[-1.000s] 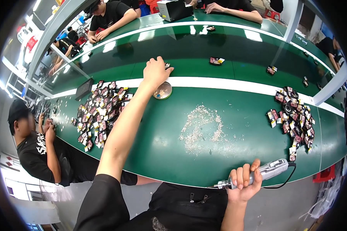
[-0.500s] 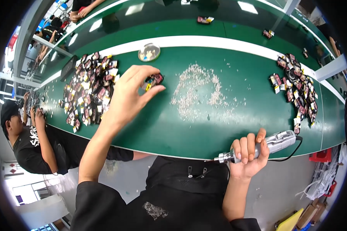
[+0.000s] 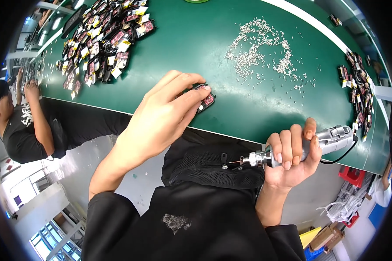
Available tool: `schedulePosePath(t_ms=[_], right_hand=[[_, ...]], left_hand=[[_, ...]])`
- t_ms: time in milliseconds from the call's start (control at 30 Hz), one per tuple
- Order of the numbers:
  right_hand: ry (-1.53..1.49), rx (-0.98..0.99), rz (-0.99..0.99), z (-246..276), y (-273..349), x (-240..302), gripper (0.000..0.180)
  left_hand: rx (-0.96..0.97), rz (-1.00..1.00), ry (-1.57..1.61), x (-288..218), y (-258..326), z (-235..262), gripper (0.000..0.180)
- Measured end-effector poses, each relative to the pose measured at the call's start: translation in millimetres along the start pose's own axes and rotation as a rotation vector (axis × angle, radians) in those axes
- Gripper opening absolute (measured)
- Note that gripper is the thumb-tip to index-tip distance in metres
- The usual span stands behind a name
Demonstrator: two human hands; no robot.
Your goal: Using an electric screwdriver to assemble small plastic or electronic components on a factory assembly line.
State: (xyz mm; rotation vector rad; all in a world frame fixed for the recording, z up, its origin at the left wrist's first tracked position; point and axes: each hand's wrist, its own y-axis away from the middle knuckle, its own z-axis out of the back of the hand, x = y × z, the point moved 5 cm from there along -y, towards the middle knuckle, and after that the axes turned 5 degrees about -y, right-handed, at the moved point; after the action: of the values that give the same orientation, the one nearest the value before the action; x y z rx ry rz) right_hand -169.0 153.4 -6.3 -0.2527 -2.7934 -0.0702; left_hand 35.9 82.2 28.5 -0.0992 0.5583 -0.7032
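Note:
My left hand (image 3: 159, 108) grips a small black casing (image 3: 209, 100) with a pinkish circuit board, its fingers closed on it at the near edge of the green table. Part of the casing is hidden under those fingers. A grey electric screwdriver (image 3: 335, 139) lies in my right hand (image 3: 289, 152), fingers wrapped around its barrel. Its thin bit points left, past the table edge and above the black bag at my waist, apart from the casing. Many tiny pale metal pieces, probably screws, form a loose scatter (image 3: 249, 58) farther back on the table.
A large heap of similar casings (image 3: 117, 37) with white and yellow tabs covers the table's far left. Another heap (image 3: 360, 89) runs along the right side. A cord trails from the screwdriver's rear. To my left, a person in black (image 3: 32, 126) sits at the table.
My left hand has brought the casing nearer to the table's front edge and turned its board upward. The screwdriver remains in my right hand. The whole view has tilted downward.

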Motion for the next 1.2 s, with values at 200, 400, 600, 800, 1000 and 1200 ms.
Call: schedulePosePath(t_ms=[200,400,600,800,1000,1200], right_hand=[[0.003,0.073,-0.145,-6.0,5.0,-22.6,0.012],[0.063,0.105,-0.259,-14.8,8.6,-44.7,0.01],[0.161,-0.055,-0.219,-11.0,25.1,-69.7,0.008],[0.254,-0.116,-0.102,-5.6,24.8,-72.1,0.014],[0.295,-0.072,-0.125,-6.4,22.0,-64.8,0.013],[0.304,0.27,-0.101,-46.6,-14.7,-11.5,0.022]], left_hand=[[0.06,-0.108,-0.084,-3.4,0.4,3.7,0.02],[-0.02,-0.204,-0.18,-20.1,2.5,-15.7,0.023],[-0.177,-0.301,-0.169,-38.6,7.8,-32.3,0.032],[-0.152,-0.41,-0.249,-47.3,9.0,-36.0,0.036],[-0.086,-0.303,-0.333,-51.9,12.8,-39.7,0.032],[0.087,-0.243,-0.197,-48.3,13.5,-32.6,0.038]])
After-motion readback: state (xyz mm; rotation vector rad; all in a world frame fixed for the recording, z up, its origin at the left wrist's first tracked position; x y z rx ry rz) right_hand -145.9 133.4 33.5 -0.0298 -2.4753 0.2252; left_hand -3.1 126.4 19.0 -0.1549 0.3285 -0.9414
